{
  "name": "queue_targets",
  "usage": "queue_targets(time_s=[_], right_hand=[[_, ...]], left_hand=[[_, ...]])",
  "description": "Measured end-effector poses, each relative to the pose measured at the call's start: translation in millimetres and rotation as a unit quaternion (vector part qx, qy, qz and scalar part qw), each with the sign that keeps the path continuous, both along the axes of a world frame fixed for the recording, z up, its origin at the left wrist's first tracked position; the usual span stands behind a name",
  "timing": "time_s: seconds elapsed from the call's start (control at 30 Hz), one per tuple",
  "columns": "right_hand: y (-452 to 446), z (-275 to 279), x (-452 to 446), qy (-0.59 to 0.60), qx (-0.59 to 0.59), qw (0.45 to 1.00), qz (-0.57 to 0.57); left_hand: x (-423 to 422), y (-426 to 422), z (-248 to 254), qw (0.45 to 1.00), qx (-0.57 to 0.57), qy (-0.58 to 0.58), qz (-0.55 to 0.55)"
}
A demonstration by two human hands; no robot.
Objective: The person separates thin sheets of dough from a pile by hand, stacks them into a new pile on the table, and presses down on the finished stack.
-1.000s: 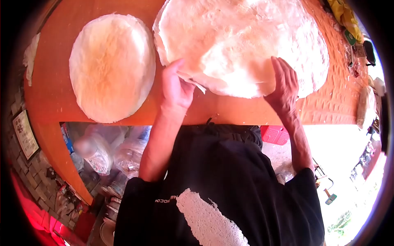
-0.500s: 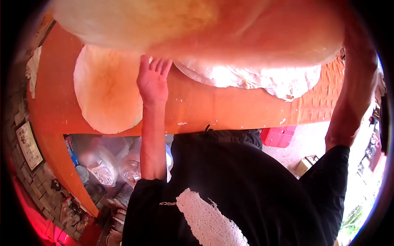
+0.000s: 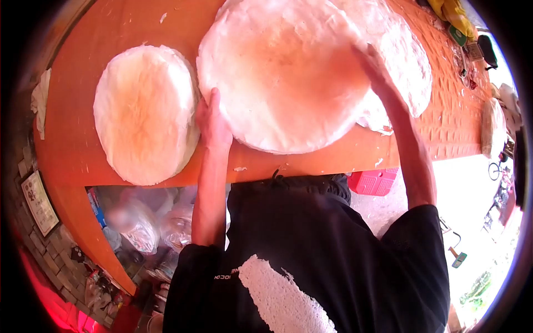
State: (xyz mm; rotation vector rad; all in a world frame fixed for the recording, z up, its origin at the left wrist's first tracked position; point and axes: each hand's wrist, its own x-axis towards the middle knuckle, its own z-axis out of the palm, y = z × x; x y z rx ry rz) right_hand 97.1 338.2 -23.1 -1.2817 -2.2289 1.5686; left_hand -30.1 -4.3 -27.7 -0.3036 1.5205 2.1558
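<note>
A large, round, white padded disc [image 3: 277, 83] with a soft, fibrous-looking surface lies on the orange table [image 3: 311, 161]. At its lower left edge, my left hand [image 3: 214, 119] touches the rim, thumb and fingers apart. My right hand [image 3: 375, 66] rests on the right side of the disc with fingers stretched out, slightly blurred. Under and beyond that side is another white, crumpled layer [image 3: 402, 61], partly hidden by the disc. A smaller oval white pad [image 3: 144, 116] lies to the left of my left hand.
Clear plastic bags [image 3: 139, 227] are stored under the table at the left. A red plastic stool [image 3: 373, 182] stands below the table's near edge. Yellow cloth [image 3: 455, 14] and small items lie at the far right corner. White scraps dot the tabletop.
The large disc, raised close to the camera before, now lies lower on the table. My right hand has come inward from the far right onto it. My left hand has moved to its rim.
</note>
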Motion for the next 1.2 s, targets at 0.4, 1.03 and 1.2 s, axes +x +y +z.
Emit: queue_targets(time_s=[0.4, 1.03, 1.2], right_hand=[[-18.5, 5.8, 19.0, 0.085, -0.172, 0.974, -0.118], [-23.7, 11.0, 66.6, 0.066, -0.32, 0.944, -0.046], [-1.3, 10.7, 77.2, 0.084, -0.433, 0.897, -0.02]], left_hand=[[-4.0, -30.5, 14.9, 0.98, 0.167, -0.074, -0.078], [20.7, -27.3, 15.4, 0.968, 0.227, -0.101, -0.038], [24.2, -19.7, -4.2, 0.998, -0.01, -0.026, -0.051]])
